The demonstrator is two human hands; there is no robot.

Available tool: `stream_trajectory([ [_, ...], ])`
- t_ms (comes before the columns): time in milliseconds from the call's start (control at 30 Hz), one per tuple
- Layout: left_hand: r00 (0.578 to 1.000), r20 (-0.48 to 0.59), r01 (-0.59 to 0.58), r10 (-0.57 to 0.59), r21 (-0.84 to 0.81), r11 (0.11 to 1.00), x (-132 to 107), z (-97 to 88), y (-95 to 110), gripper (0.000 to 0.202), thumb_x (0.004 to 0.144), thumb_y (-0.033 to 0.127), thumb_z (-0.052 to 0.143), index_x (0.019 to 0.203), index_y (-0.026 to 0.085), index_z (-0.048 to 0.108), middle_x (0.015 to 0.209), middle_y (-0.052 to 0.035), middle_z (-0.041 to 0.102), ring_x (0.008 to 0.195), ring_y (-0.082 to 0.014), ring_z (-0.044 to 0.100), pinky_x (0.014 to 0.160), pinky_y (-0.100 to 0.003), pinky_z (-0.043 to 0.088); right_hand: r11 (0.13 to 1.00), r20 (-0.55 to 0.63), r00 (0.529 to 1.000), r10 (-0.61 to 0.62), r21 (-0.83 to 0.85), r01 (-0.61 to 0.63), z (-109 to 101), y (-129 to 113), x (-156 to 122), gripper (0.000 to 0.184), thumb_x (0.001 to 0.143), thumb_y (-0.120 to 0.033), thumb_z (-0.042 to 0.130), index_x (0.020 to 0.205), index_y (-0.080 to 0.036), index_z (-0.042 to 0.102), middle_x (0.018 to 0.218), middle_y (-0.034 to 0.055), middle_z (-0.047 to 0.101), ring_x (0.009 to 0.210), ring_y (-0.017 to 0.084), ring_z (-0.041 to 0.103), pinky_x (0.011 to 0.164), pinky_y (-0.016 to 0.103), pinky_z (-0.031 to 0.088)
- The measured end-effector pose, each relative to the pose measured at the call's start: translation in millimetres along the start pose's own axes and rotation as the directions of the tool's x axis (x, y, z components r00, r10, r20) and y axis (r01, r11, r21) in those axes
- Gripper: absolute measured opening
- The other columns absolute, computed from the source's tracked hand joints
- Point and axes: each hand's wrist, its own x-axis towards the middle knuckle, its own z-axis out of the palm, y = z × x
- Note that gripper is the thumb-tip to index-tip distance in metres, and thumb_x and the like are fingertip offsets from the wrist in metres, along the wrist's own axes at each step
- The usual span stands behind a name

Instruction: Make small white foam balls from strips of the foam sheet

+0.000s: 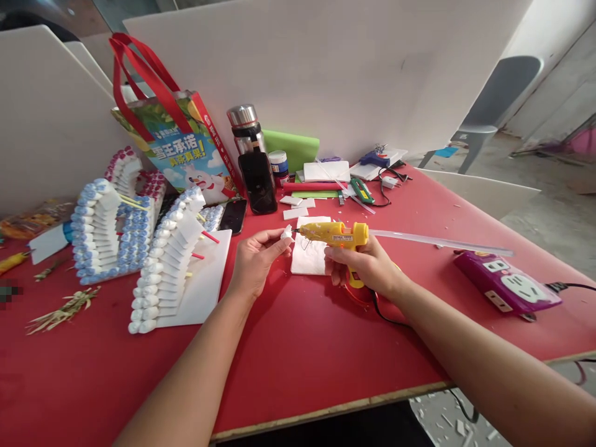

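From the head camera, one big bag (pixel 179 146) with two red handles (pixel 144 62) stands at the back of the red table (pixel 298 372). What is in it is hidden. Next to it are one bottle (pixel 243 116) with a shiny lid and one little jar (pixel 279 162) with a white top. Both are closed, so I can't tell what they hold.

The left hand (pixel 255 257) pinches one small white piece (pixel 287 234) in its fingertips, over the middle of the table. The right hand (pixel 361 264) is wrapped around one yellow glue gun (pixel 333 234). Its tip is right by the white piece; I can't tell if they touch. One long clear stick (pixel 442 239) pokes out of its back.

One blue glue gun (pixel 375 159) lies far back. One purple power box (pixel 507 285) sits on the right.
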Motion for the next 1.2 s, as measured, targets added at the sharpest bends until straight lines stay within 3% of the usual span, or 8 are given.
stream_trajectory([
  [667,0.996,0.059,0.078,-0.073,-0.083,0.994,-3.0,4.8,4.5,0.028,0.069,0.028,0.086,0.092,0.015,0.079,0.078,-0.0043,0.072,0.067,-0.0114,0.059,0.074,-0.028,0.050,0.998,-0.022,1.000,0.014,-0.059,-0.016,0.3,-1.8,-1.2,0.034,0.085,-0.039,0.066,0.060,-0.017,0.060,0.056,0.0024,0.063,0.043,0.012,0.055,0.046,0.025,0.042],
  [1200,0.999,0.032,0.010,-0.011,0.025,1.000,-3.7,5.0,3.1,0.032,0.066,0.028,0.088,0.095,0.016,0.079,0.080,-0.0040,0.073,0.068,-0.0125,0.059,0.073,-0.028,0.050,0.993,-0.054,0.998,0.024,-0.110,-0.030,1.8,-3.3,-2.9,0.037,0.086,-0.041,0.066,0.057,-0.017,0.060,0.049,0.0010,0.059,0.042,0.012,0.053,0.046,0.025,0.041],
])
